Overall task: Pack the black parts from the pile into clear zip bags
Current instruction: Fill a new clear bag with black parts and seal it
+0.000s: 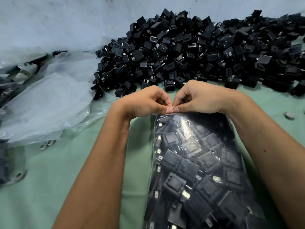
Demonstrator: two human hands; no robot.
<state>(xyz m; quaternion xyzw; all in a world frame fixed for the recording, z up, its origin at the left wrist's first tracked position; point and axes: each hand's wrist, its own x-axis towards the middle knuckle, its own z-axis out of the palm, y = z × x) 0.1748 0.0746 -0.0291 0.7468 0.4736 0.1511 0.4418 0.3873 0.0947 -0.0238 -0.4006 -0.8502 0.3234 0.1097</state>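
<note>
Clear plastic shines on the zip bag (194,162) that lies on the green counter (66,171), close to the person and full of black parts. Both hands meet at the top edge of this bag. The left hand (145,103) pinches the strip at the top, and the right hand (198,98) pinches it right beside, so the two thumbs touch. Each grip is tight on the bag's top edge, with the fingers curled in. My guess is that the person is pressing the zip shut, starting near the left corner of the bag. The rest of the top edge is hidden under the right hand, so I cannot tell if it is sealed. So this one bag looks filled and nearly done. A lot of work is left, though. Behind the hands, a big pile of black parts (189,52) spreads across the back of the counter and off to the right. To the left lie loose clear bags (49,103), soft and crumpled, and they look empty. Farther left there seem to be more dark parts under plastic, but that spot is too blurry to be sure.
</note>
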